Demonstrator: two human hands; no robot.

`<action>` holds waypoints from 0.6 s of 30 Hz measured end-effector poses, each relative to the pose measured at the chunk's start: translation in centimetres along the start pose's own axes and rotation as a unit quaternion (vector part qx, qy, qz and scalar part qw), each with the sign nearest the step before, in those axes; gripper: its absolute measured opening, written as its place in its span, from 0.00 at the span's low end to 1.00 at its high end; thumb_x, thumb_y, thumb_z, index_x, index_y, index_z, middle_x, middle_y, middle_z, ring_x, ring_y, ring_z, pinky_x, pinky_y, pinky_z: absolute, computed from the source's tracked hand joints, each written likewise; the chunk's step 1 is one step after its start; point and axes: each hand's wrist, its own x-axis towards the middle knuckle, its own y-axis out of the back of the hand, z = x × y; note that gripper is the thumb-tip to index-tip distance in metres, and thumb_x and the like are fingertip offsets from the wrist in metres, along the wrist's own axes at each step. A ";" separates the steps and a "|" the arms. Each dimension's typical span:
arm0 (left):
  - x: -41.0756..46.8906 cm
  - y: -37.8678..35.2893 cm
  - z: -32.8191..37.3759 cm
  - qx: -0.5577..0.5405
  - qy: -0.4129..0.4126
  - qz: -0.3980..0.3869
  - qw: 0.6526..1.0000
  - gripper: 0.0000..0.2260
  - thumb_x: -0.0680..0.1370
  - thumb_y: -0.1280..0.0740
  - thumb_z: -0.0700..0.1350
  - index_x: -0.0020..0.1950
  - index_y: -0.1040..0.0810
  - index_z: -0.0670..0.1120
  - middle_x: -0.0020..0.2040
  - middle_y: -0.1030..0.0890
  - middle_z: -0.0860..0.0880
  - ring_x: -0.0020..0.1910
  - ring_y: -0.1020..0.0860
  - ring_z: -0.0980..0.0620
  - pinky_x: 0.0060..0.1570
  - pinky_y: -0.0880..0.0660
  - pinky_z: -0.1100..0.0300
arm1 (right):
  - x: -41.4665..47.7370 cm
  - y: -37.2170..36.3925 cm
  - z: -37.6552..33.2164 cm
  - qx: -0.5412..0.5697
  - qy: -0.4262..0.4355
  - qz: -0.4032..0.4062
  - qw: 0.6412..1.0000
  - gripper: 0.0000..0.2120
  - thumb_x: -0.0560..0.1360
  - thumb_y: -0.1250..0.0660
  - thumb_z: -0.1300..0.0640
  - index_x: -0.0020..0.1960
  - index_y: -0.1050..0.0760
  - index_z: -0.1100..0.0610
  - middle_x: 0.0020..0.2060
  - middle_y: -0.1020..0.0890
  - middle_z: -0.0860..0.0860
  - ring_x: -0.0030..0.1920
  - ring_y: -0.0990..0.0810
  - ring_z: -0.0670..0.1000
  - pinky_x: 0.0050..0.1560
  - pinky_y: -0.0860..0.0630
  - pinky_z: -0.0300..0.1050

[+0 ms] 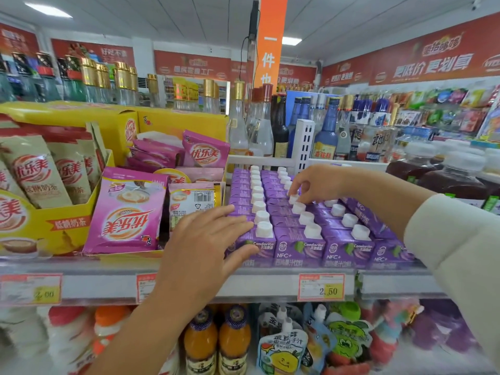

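Left hand (200, 244) fingers flat on shelf-edge carton (261, 246), right hand (316, 182) fingers tight around cap (293, 199).

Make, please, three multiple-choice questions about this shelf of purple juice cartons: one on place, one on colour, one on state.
1. Where are the pink milk tea sachets?
A. left of the purple juice cartons
B. right of them
C. on the shelf below

2. What colour are the carton caps?
A. green
B. white
C. orange

3. What does the right hand do?
A. hangs idle
B. holds a bottle
C. pinches a carton cap

1 A: the sachets stand beside the cartons' left column.
2 B: every cap shown is white.
3 C: its fingertips close on one cap.
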 end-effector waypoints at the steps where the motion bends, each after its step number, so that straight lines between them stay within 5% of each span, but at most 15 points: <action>1: 0.0 0.0 0.0 -0.003 0.002 -0.001 1.000 0.22 0.77 0.42 0.64 0.58 0.17 0.54 0.56 0.17 0.58 0.64 0.28 0.58 0.61 0.38 0.58 | 0.0 0.0 0.1 0.004 0.002 -0.002 1.000 0.11 0.77 0.31 0.57 0.58 0.21 0.51 0.42 0.21 0.47 0.39 0.23 0.50 0.46 0.24 0.45; 4: -0.1 0.1 0.0 -0.010 0.009 -0.008 1.000 0.22 0.77 0.42 0.65 0.57 0.17 0.54 0.56 0.17 0.59 0.64 0.27 0.58 0.61 0.38 0.58 | -1.0 0.4 0.3 0.052 0.033 0.035 0.998 0.07 0.78 0.32 0.54 0.56 0.23 0.48 0.50 0.21 0.48 0.47 0.22 0.50 0.43 0.27 0.38; 7: -0.1 0.3 0.2 -0.013 0.024 -0.026 0.999 0.22 0.77 0.42 0.65 0.59 0.18 0.54 0.58 0.18 0.59 0.65 0.27 0.58 0.63 0.37 0.57 | -3.6 1.3 -0.2 0.130 0.052 0.115 0.984 0.07 0.81 0.38 0.53 0.58 0.27 0.47 0.56 0.22 0.46 0.51 0.21 0.54 0.46 0.26 0.45; 10: 0.0 1.0 1.1 -0.042 0.062 -0.022 0.997 0.28 0.75 0.42 0.67 0.69 0.25 0.53 0.68 0.24 0.57 0.71 0.32 0.57 0.70 0.36 0.54 | -7.6 1.2 -2.1 0.261 0.060 0.210 0.940 0.07 0.83 0.42 0.52 0.58 0.30 0.51 0.47 0.23 0.42 0.46 0.21 0.54 0.44 0.22 0.44; 13: -0.8 2.4 3.6 -0.149 0.116 0.007 0.982 0.32 0.74 0.42 0.70 0.75 0.35 0.57 0.73 0.36 0.63 0.74 0.42 0.65 0.73 0.47 0.68 | -11.7 -1.2 -3.9 0.368 0.085 0.231 0.896 0.05 0.82 0.42 0.54 0.54 0.28 0.53 0.37 0.25 0.47 0.37 0.24 0.45 0.37 0.21 0.38; 16: -3.2 3.4 6.3 -0.364 0.216 -0.076 0.903 0.29 0.72 0.38 0.71 0.72 0.36 0.68 0.70 0.32 0.71 0.68 0.35 0.71 0.67 0.35 0.67 | -14.9 -5.7 -5.3 0.432 0.076 0.193 0.878 0.05 0.81 0.40 0.52 0.51 0.26 0.51 0.32 0.28 0.48 0.32 0.28 0.45 0.34 0.25 0.36; 18: -5.3 2.9 7.0 -0.478 0.275 -0.118 0.826 0.24 0.74 0.31 0.64 0.68 0.30 0.66 0.64 0.23 0.67 0.63 0.26 0.68 0.62 0.26 0.64 | -16.2 -9.0 -6.2 0.485 0.064 0.164 0.857 0.05 0.80 0.39 0.53 0.51 0.25 0.50 0.32 0.26 0.49 0.31 0.26 0.45 0.33 0.25 0.36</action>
